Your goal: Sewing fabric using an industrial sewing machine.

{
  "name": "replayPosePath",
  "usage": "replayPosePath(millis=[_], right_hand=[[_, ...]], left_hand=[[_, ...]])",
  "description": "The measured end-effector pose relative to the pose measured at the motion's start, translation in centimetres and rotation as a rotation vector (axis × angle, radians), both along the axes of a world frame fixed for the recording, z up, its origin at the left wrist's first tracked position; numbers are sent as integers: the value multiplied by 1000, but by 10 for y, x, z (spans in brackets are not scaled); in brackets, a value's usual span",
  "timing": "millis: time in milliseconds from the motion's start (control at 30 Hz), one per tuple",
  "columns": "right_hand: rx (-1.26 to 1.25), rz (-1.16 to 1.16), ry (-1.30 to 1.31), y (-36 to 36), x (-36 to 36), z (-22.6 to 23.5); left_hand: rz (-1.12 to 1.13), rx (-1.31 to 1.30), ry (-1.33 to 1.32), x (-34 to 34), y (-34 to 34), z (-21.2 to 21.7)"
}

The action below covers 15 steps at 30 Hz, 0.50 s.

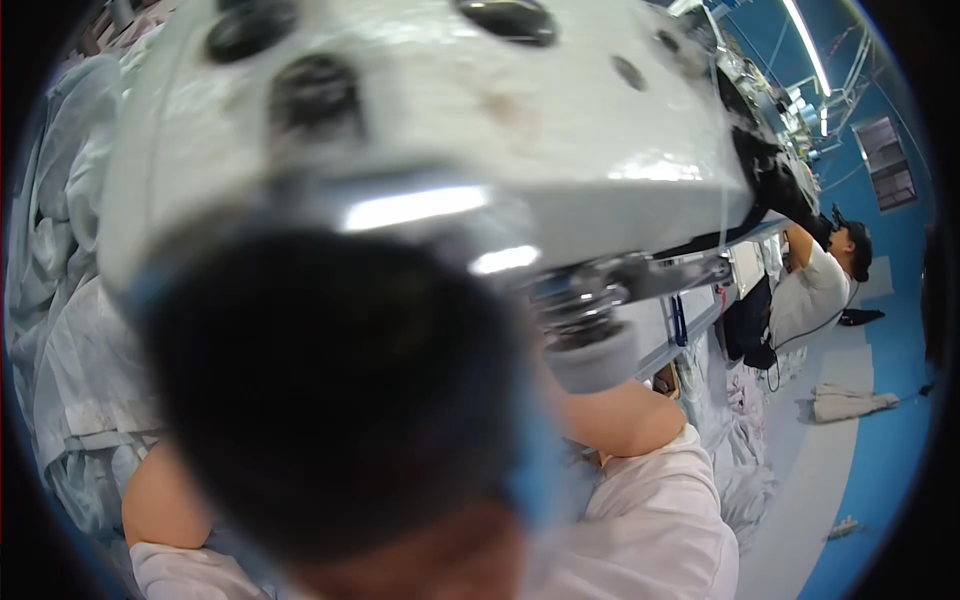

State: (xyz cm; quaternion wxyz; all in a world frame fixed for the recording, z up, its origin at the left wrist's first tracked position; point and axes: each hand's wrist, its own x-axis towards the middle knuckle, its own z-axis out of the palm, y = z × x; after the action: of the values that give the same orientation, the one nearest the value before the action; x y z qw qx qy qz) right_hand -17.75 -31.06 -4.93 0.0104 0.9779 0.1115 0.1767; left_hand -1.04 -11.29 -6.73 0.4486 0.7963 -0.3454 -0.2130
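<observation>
Neither of my hands shows. A large dark, blurred rounded shape (pixel 340 390) fills the lower middle and blocks the view of them. At its left is my bare left upper arm (pixel 165 497) below a white sleeve; at its right, my bent right arm (pixel 625 418) passes behind it. Close above sits the white body of what looks like a sewing machine (pixel 560 120), with dark round openings and oil-like stains. Shiny metal fittings (pixel 600 290) and a pale round knob (pixel 595 360) stick out near my right arm. What the hands touch or hold is hidden.
Crumpled pale cloth (pixel 70 240) is heaped along the left, with more loose cloth (pixel 735 430) at the right. Farther right, another person (pixel 815 285) in a white top and dark cap reaches toward black machinery (pixel 770 170). A blue and white wall (pixel 880 430) stands beyond.
</observation>
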Motion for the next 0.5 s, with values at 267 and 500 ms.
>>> replayPosePath(millis=[267,500], right_hand=[[375,-64,29,13,12,18],[1241,-615,964,-7,28,5]], left_hand=[[-159,190,-303,6,19,9],[-330,380,-541,11,29,2]])
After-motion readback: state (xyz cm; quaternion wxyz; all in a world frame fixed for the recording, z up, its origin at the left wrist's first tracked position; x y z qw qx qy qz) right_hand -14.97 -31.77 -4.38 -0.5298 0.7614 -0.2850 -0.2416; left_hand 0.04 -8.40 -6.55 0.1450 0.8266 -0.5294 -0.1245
